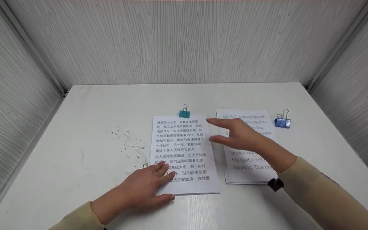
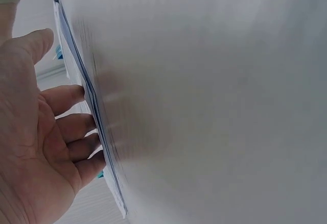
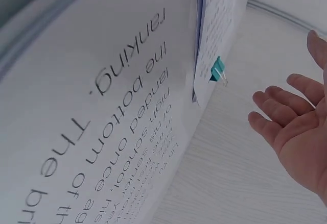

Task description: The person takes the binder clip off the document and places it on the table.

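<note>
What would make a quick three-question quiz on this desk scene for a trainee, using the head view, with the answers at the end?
1. Multiple choice: which hand is at the near left corner of the Chinese-printed sheets? A) the right; B) the left; C) neither.
2. True or false: the blue binder clip lies left of both paper stacks.
3. Fill in the colour: the binder clip at the far edge of the Chinese-printed sheets is ____.

Key: 1. B, the left hand. 2. False; the blue binder clip lies right of both. 3. Teal.

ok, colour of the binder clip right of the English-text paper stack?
Glossy blue binder clip; best in the head view.
</note>
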`<state>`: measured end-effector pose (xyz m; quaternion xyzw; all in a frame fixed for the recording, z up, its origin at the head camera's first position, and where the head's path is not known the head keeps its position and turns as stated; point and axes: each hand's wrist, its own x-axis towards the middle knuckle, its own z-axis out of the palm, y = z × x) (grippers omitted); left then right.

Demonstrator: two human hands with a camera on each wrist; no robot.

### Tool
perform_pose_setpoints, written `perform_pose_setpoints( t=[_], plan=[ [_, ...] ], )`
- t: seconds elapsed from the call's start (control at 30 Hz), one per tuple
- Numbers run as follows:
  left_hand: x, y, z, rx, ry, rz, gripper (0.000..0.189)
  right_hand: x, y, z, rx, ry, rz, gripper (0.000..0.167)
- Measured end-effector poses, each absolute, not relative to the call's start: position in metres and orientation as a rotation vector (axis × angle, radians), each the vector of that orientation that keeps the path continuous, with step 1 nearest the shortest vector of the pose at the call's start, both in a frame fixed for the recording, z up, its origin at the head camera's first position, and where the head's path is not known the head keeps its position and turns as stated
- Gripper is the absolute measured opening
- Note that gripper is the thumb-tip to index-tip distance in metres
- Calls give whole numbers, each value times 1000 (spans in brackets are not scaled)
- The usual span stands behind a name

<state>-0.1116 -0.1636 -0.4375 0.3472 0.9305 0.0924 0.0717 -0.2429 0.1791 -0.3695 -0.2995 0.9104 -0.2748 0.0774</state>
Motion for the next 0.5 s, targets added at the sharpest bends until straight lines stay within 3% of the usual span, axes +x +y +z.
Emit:
perform_pose_setpoints(
  t=[0.23, 0.5],
  plan=[
    [-111, -164, -436, 1043, 2794, 284, 74, -297, 171, -382, -680, 2631, -1143, 72],
    [-111, -163, -438, 1039, 2796, 280, 73, -331, 161, -406, -502, 2595, -1267, 72]
  ],
)
